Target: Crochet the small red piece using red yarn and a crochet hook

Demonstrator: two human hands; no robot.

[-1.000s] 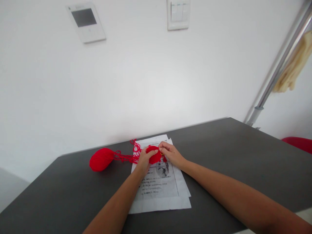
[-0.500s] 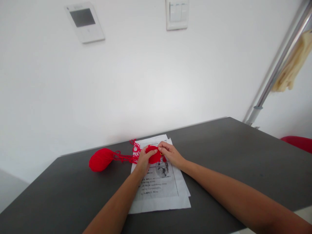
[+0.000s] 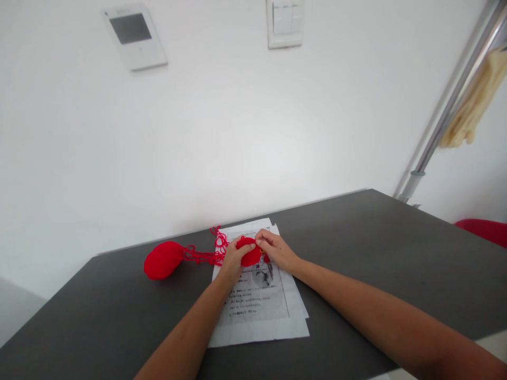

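My left hand is closed on a round red crocheted piece, its thumb lying across the top. At the piece's right edge, the fingers of my right hand are pinched together against it. A tiny yellow bit shows just under those fingertips, too small to name. Loose red yarn strands run left from beside my left hand to a ball of red yarn. Under both hands lie printed paper sheets.
The dark grey table meets a white wall behind. A wall panel with a screen and a light switch are mounted above. At right stand a metal pole, a hanging cream cloth and a red curved object.
The view has shifted very slightly. Both hands keep their grip on the red piece, with barely any finger movement visible.
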